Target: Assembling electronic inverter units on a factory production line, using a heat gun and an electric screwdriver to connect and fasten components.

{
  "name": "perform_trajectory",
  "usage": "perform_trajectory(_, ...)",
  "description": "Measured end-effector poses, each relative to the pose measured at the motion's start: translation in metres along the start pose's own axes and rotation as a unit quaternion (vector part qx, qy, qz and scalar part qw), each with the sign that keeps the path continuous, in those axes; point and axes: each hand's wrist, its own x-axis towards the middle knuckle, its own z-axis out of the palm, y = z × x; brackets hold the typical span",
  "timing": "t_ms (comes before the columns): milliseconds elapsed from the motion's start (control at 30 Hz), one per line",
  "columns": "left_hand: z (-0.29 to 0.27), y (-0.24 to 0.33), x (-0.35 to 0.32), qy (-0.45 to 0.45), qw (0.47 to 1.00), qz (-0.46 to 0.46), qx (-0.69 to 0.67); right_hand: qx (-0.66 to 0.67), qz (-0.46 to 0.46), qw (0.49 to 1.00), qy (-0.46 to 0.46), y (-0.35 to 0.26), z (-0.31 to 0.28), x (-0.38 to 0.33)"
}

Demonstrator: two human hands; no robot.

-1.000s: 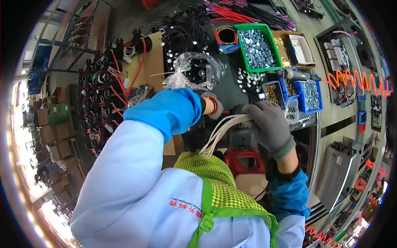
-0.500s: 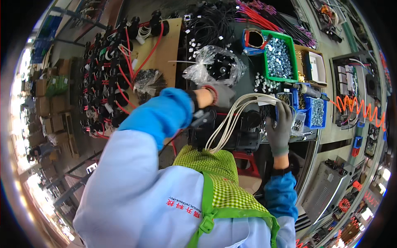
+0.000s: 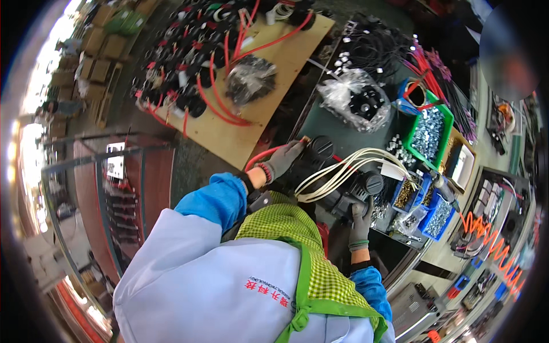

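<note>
A black device (image 3: 337, 204) with two round ribbed caps lies at the bench's near edge, in front of my apron. My left hand (image 3: 284, 160), in a grey glove, grips its left end, beside a red cable (image 3: 264, 153). At its right end my right hand (image 3: 359, 224), also gloved, is closed against the side, with thumb and fingers partly hidden. A bundle of cream cables (image 3: 334, 168) arches over the device between my hands. A white tag (image 3: 393, 171) sits at the bundle's right end.
Beyond lies a clear plastic bag (image 3: 357, 103) of black parts. To the right are a green bin (image 3: 447, 127) of metal parts, blue bins (image 3: 438, 216) and a driver (image 3: 443, 188) on an orange coiled hose. A wooden board (image 3: 220, 147) at the left bears black units with red cables.
My view has turned, bringing the board nearer the middle. My left hand has come down from near the plastic bag to the device. The right has left the cream cables for the device's right end.
</note>
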Motion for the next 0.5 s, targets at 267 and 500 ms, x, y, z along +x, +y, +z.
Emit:
perform_trajectory(267,0.003,-0.02,0.016,0.013,0.996,-0.041,-0.083,0.001,0.079,0.996,0.041,0.001,0.005,0.008)
perform_trajectory(500,0.024,0.04,-0.022,0.076,0.983,-0.164,-0.04,-0.095,0.085,0.991,-0.036,-0.007,-0.023,0.027)
